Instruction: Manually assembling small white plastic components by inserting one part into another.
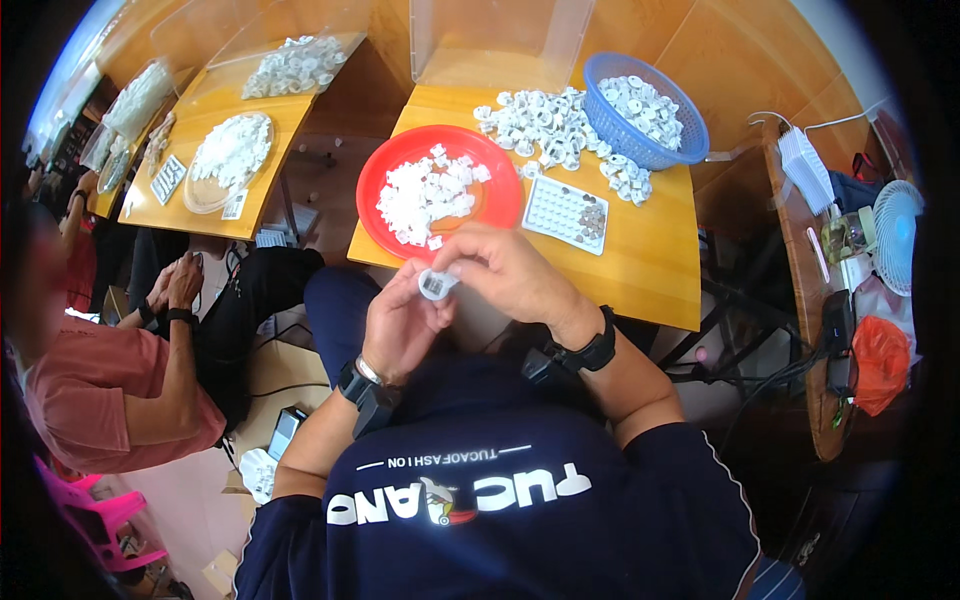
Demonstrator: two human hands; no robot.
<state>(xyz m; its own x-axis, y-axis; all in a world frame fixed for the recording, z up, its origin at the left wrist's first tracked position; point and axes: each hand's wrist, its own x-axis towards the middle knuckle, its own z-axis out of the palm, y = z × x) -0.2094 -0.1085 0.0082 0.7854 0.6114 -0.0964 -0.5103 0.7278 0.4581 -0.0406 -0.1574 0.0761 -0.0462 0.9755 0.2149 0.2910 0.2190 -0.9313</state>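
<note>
Between my hands, in front of the red plate's near edge, is a small round white plastic part (pixel 434 285) with a dark rectangular piece in its middle. My left hand (pixel 402 322) grips it by the edge with thumb and fingertips. From the other side my right hand (pixel 510 272) is closed in a pinch at the part's upper right edge. Beyond them sits a red round plate (pixel 375 165) bearing many small white plastic pieces (pixel 425 195). A white tray (pixel 550 208) of small pockets, some filled with small dark pieces (pixel 590 218), lies to its right.
Round white parts (pixel 545 120) are heaped at the table's back, beside a blue basket (pixel 692 130) full of them. A clear plastic bin (pixel 490 45) stands behind. At left, a person in a pink shirt (pixel 150 380) sits near another table (pixel 285 125). A side shelf with a fan (pixel 897 235) is at right.
</note>
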